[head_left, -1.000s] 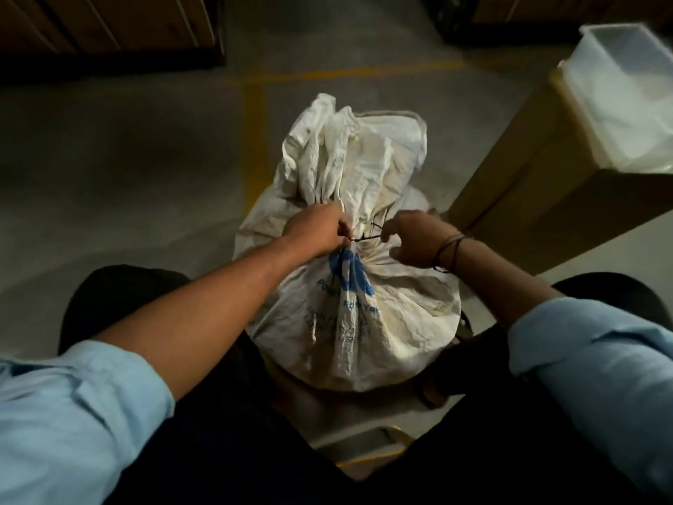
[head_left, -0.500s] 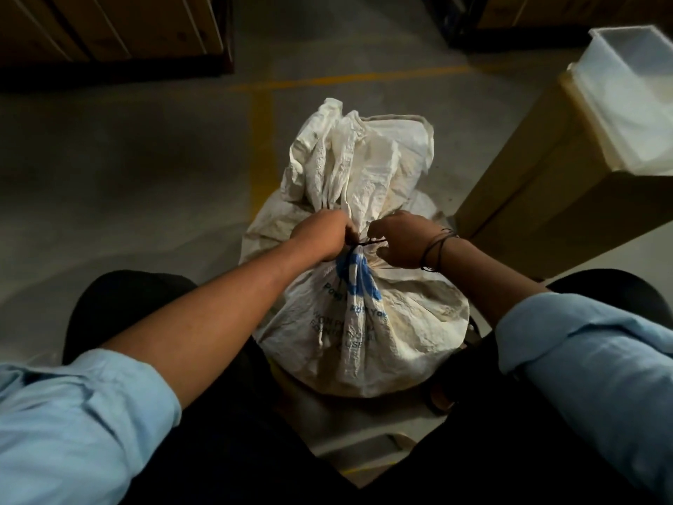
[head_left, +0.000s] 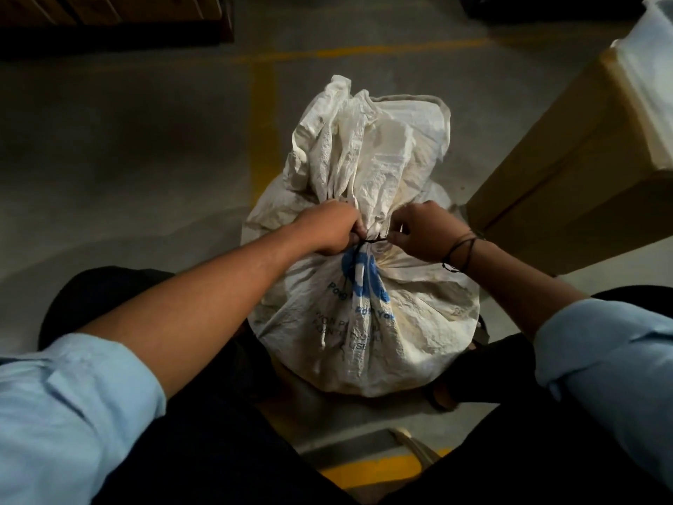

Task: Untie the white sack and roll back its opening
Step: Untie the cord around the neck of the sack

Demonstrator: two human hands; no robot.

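Observation:
A bulging white sack with blue print stands on the floor between my knees. A thin black string cinches its neck, and the crumpled top flares above the tie. My left hand grips the neck at the left of the tie, fingers curled at the string. My right hand pinches the string's other end at the right of the neck. The knot itself is partly hidden between my fingers.
A tall cardboard box stands close at the right, with a translucent plastic bin on top. Yellow lines mark the grey concrete floor. Dark wooden pallets or crates sit at the far left.
My hands have come closer together at the sack's neck. The right hand has shifted from pulling the string outward to pinching it near the knot.

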